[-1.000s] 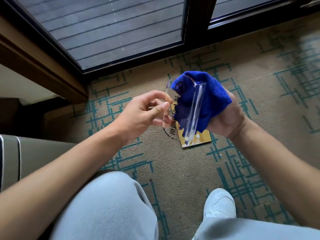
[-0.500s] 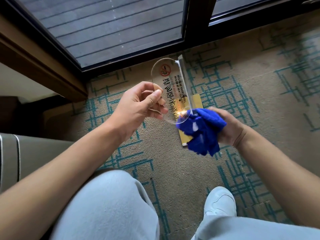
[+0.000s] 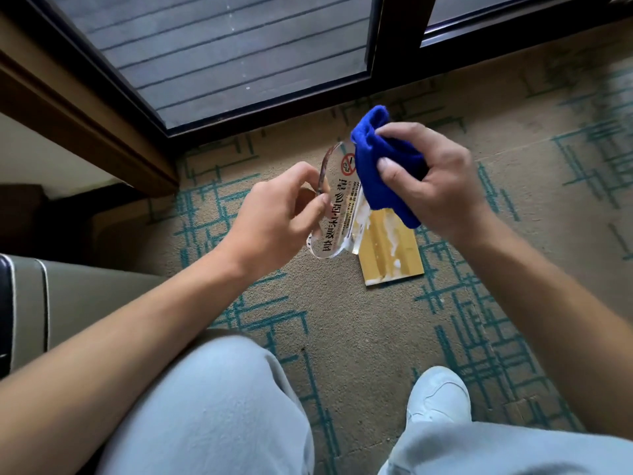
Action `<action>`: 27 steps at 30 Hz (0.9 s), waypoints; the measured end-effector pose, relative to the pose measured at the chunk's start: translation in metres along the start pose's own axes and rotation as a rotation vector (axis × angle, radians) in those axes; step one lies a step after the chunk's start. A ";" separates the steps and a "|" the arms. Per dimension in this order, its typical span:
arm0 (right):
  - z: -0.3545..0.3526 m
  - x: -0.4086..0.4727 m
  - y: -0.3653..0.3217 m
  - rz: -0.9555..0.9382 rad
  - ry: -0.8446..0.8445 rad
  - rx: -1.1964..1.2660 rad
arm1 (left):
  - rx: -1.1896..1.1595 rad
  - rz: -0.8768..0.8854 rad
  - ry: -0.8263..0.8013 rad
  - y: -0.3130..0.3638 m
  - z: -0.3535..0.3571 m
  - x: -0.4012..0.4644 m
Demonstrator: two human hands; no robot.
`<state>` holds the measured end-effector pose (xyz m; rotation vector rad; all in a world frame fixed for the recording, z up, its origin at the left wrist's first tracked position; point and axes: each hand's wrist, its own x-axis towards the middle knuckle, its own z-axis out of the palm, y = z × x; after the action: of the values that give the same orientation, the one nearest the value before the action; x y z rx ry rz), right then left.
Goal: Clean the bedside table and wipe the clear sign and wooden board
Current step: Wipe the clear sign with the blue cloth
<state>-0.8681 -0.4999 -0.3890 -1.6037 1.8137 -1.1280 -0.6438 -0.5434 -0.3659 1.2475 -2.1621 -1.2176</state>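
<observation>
My left hand (image 3: 277, 214) pinches the left edge of a clear acrylic sign (image 3: 337, 214) with black lettering and a red no-smoking symbol, held in the air above the carpet. My right hand (image 3: 435, 180) grips a bunched blue cloth (image 3: 380, 159) pressed against the sign's right side, covering its upper right part. Below them a yellow wooden board (image 3: 390, 255) lies flat on the carpet, with white smears on its top end. The sign's base edge partly hides the board's upper left corner.
Patterned tan and teal carpet (image 3: 342, 337) covers the floor. A dark-framed glass door (image 3: 239, 63) runs across the top. A wooden furniture edge (image 3: 85, 114) and a grey cushioned seat (image 3: 68, 296) are at the left. My knees and a white shoe (image 3: 438, 395) fill the bottom.
My right hand has carried the blue cloth up from the sign's lower end to its upper right side. The sign has shifted a little in my left hand.
</observation>
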 end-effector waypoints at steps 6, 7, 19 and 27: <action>0.024 -0.027 -0.007 -0.147 0.160 -0.330 | 0.027 -0.024 0.019 -0.001 0.006 0.002; 0.027 -0.030 -0.008 -0.150 0.133 -0.334 | 0.013 -0.032 0.037 -0.002 0.007 0.003; 0.029 -0.043 -0.006 -0.012 -0.308 -0.203 | -0.288 -0.268 0.165 -0.013 0.005 0.010; -0.015 -0.014 0.021 0.548 0.040 0.769 | -0.385 -0.110 0.001 -0.010 -0.002 0.005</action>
<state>-0.8892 -0.4833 -0.3999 -0.6025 1.4255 -1.3431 -0.6395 -0.5507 -0.3734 1.2061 -1.7630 -1.5843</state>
